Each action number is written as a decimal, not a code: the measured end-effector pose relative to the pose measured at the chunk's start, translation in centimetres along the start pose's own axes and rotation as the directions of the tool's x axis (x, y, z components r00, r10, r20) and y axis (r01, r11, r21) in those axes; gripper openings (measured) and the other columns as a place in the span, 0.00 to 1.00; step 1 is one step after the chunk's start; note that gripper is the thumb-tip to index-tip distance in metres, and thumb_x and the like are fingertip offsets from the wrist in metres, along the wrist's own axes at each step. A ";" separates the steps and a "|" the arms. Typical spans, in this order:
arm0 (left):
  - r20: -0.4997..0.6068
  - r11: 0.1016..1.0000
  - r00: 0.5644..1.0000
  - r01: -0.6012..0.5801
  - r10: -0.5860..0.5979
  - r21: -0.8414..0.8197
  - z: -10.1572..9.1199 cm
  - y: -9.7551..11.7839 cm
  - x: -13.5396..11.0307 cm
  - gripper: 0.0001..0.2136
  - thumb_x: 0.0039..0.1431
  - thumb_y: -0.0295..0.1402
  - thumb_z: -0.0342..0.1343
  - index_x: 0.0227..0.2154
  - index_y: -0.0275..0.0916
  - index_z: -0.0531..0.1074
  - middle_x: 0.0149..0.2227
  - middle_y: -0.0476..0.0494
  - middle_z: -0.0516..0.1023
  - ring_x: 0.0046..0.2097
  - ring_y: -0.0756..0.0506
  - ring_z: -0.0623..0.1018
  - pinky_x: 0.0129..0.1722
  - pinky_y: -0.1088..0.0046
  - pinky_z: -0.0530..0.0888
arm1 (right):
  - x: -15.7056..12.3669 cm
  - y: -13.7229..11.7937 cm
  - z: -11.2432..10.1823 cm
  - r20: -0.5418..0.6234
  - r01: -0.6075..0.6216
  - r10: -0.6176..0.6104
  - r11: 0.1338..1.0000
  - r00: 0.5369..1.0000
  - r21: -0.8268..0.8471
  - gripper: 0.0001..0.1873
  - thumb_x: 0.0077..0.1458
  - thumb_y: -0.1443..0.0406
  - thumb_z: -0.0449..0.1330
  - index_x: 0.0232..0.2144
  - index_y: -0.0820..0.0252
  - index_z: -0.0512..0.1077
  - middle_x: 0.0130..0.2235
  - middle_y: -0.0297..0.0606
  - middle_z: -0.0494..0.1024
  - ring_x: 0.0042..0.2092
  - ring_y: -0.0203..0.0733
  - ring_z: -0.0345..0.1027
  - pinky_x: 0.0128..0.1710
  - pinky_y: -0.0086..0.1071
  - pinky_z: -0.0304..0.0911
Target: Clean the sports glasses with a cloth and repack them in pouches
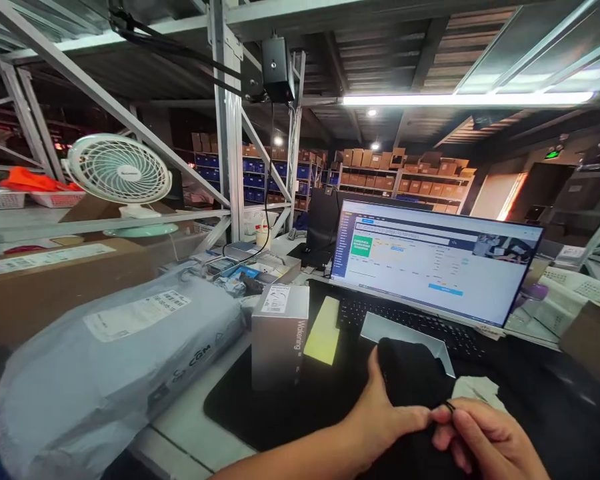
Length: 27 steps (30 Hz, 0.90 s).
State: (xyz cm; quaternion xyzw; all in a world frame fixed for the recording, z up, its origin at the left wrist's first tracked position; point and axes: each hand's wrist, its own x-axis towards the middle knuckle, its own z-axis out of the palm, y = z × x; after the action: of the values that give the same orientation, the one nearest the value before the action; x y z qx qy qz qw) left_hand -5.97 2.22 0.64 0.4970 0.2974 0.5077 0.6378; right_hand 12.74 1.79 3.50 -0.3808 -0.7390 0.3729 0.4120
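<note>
My left hand (375, 417) is wrapped round the near-left side of a black pouch (411, 365), which looks soft. Its thumb points right and meets the fingertips of my right hand (490, 433). Between those pinched right fingers a thin black cord (450, 405) shows, seemingly part of the pouch. The pouch's lower part blends into the dark mat. Behind it lies an open silver-grey box lid or tray (380, 327). A crumpled pale paper or cloth (480, 387) sits beyond my right hand.
A silver-grey box (280, 340) with a label stands left, beside a yellow paper piece (323, 333). A large grey plastic parcel (120, 360) and a cardboard box (55, 280) fill the left side. A keyboard (415, 320) and monitor (430, 260) stand behind; a fan (120, 170) is back left.
</note>
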 end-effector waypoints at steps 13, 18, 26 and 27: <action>0.533 0.466 0.833 -0.534 0.148 0.706 -1.3 1.5 -0.3 0.63 0.35 0.34 0.69 0.72 0.46 0.35 0.67 0.36 0.58 0.66 0.33 0.64 0.66 0.53 0.64 | 5.3 -0.7 -4.4 -0.098 -0.199 0.190 0.975 0.977 -0.098 0.34 0.54 0.34 0.52 0.20 0.57 0.66 0.14 0.31 0.64 0.19 0.35 0.56 0.24 0.30 0.56; 0.444 0.272 0.852 -0.513 0.278 0.814 -1.2 1.0 -0.2 0.63 0.31 0.33 0.71 0.71 0.48 0.40 0.65 0.37 0.61 0.62 0.33 0.68 0.62 0.52 0.67 | 2.6 0.0 -6.0 -0.019 -0.087 0.085 0.946 0.996 -0.313 0.27 0.60 0.44 0.56 0.48 0.56 0.73 0.48 0.46 0.79 0.47 0.50 0.73 0.48 0.40 0.68; 0.429 0.191 0.809 -0.533 0.403 0.824 -2.2 0.8 0.6 0.49 0.46 0.49 0.69 0.69 0.46 0.51 0.66 0.33 0.62 0.63 0.31 0.67 0.62 0.48 0.68 | -1.2 0.0 -4.6 -0.041 -0.133 0.127 0.970 0.991 -0.203 0.44 0.51 0.48 0.66 0.65 0.50 0.58 0.65 0.47 0.65 0.64 0.62 0.60 0.64 0.52 0.59; 0.342 0.236 0.834 -0.471 0.432 0.850 -2.9 0.9 1.3 0.42 0.53 0.51 0.65 0.68 0.47 0.55 0.67 0.34 0.60 0.66 0.32 0.65 0.64 0.48 0.66 | -1.1 0.0 -5.5 -0.103 -0.151 0.136 0.975 0.985 -0.165 0.43 0.52 0.47 0.65 0.65 0.50 0.58 0.64 0.46 0.67 0.63 0.62 0.63 0.61 0.50 0.63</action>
State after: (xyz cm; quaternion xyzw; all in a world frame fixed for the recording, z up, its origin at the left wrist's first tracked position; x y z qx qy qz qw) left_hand -8.50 4.38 0.72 0.8340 0.3576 0.4108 0.0886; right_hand 18.09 2.16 5.23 -0.4841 -0.7196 0.3186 0.3825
